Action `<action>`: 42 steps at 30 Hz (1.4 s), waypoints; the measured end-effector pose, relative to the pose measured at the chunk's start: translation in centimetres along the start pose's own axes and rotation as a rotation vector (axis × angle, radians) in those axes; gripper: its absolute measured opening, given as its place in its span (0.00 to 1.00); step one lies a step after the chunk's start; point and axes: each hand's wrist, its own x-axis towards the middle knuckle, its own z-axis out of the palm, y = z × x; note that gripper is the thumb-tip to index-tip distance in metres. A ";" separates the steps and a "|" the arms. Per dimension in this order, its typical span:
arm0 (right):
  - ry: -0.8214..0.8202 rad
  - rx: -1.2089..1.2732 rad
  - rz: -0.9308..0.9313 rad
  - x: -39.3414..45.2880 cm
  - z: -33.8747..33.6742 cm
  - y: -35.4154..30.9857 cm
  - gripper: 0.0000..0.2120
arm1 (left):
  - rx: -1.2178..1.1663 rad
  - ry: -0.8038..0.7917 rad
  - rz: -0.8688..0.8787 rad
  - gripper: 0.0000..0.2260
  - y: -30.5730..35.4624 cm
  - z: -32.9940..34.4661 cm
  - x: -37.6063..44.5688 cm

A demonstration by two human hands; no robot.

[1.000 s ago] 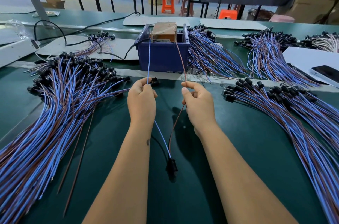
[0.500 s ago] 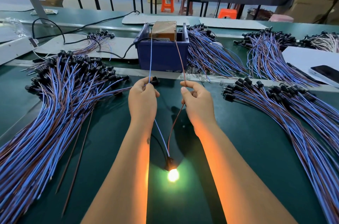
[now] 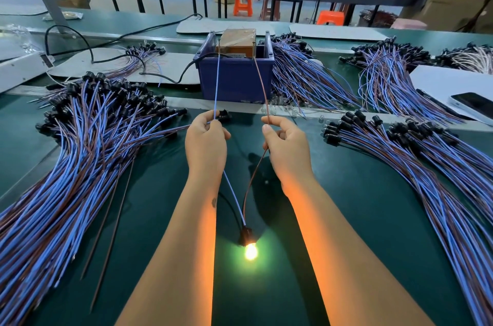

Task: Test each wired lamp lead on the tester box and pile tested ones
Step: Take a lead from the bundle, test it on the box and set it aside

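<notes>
My left hand (image 3: pixel 205 144) pinches the blue wire (image 3: pixel 216 80) of one lamp lead, and my right hand (image 3: pixel 286 148) pinches its brown wire (image 3: pixel 260 77). Both wire ends reach up to the tester box (image 3: pixel 237 41), a brown block inside a blue bin (image 3: pixel 236 77). The lead's black socket (image 3: pixel 246 236) hangs low between my forearms and its bulb (image 3: pixel 250 251) glows bright yellow. A large pile of blue and brown leads (image 3: pixel 80 155) lies on the left of the green mat. Another pile of leads (image 3: pixel 426 160) fans out on the right.
More lead bundles (image 3: pixel 301 72) lie behind and right of the bin. A phone (image 3: pixel 473 105) rests on white sheets at the far right. A black power cable (image 3: pixel 128 59) runs from the bin to the left. Two loose brown wires (image 3: pixel 112 216) lie by the left pile.
One second ago the bulb was dark; it lit half a second ago and still glows. Both hands keep their hold on the wires at about the same place.
</notes>
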 end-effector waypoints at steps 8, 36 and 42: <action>0.036 0.119 -0.123 -0.1 0.1 -0.2 0.10 | -0.083 -0.118 0.015 0.09 0.3 0.2 -0.1; 0.026 0.549 0.092 0.7 -0.8 -0.1 0.07 | -0.168 -0.180 0.212 0.08 -0.1 0.2 -0.3; 0.255 0.646 0.168 2.1 -2.7 0.7 0.12 | 0.047 -0.508 0.362 0.10 -0.4 1.3 -1.6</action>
